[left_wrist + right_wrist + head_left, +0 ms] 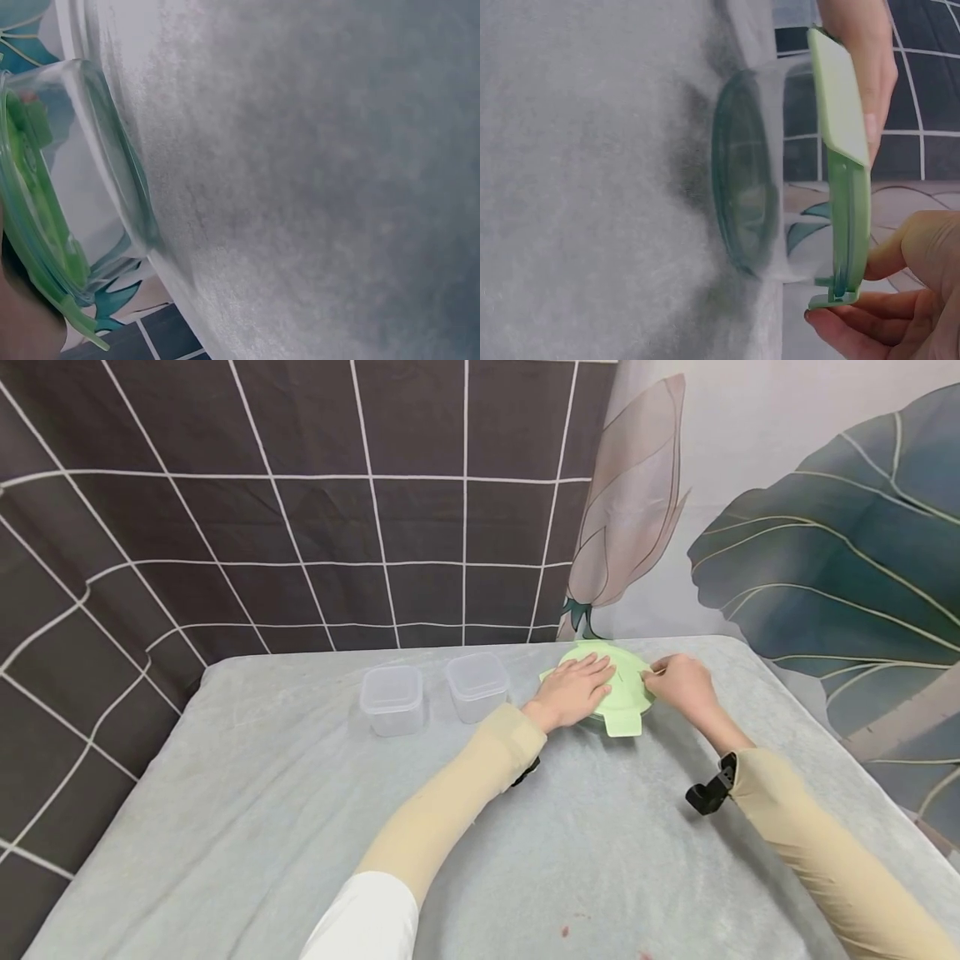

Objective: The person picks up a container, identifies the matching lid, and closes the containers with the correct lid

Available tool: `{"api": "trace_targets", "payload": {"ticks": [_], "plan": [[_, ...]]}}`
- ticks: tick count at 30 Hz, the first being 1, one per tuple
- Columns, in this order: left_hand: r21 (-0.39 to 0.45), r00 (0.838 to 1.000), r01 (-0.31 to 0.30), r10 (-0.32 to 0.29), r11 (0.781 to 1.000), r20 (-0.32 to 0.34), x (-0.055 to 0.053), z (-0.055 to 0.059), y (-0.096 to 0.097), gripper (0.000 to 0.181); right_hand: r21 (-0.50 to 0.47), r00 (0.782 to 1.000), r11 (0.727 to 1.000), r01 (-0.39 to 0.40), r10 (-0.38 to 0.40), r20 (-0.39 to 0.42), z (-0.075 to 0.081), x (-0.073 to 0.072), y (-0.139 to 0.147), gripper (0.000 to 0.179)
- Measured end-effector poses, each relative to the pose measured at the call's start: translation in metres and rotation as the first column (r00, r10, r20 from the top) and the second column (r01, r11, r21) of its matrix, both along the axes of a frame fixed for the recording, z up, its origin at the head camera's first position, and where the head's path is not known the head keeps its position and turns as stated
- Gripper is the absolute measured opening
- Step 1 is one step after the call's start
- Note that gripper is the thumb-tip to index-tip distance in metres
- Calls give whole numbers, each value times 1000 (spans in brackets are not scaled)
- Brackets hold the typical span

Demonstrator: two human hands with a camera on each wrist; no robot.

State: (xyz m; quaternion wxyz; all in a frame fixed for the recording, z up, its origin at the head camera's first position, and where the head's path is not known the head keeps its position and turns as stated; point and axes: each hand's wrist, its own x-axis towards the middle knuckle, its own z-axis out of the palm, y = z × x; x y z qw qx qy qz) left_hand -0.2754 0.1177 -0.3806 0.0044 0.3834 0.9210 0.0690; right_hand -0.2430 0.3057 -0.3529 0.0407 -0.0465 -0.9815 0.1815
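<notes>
A round glass food container [739, 180] with a light green snap lid [628, 689] stands near the back right of the table. My left hand [573, 691] rests on the lid with its fingers straight and spread. At the lid's right side, my right hand [682, 683] pinches a locking tab [834, 300], thumb at the lid's edge and fingers under the flap. The front tab [622, 723] sticks outward from the rim. Through the glass wall [82, 176], the left wrist view shows the lid's green underside and no contents.
Two square translucent plastic containers [392, 700] [477, 687] stand left of the glass container. A grey cloth covers the table [300, 827]. Behind it hangs a dark gridded curtain [420, 518], with a leaf-patterned one [825, 568] at the right.
</notes>
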Motion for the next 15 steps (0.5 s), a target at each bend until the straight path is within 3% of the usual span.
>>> {"api": "trace_targets", "payload": {"ticks": [7,15], "plan": [[4,1000,29,-29,1000,-12,-5,-2,-1,48,-70,995,997,-27,34,95,6,1,9,48],[11,998,64,-64,998,-12,-7,-3,-5,47,-48,986,994,-93,99,131,9,2,15,53]]}}
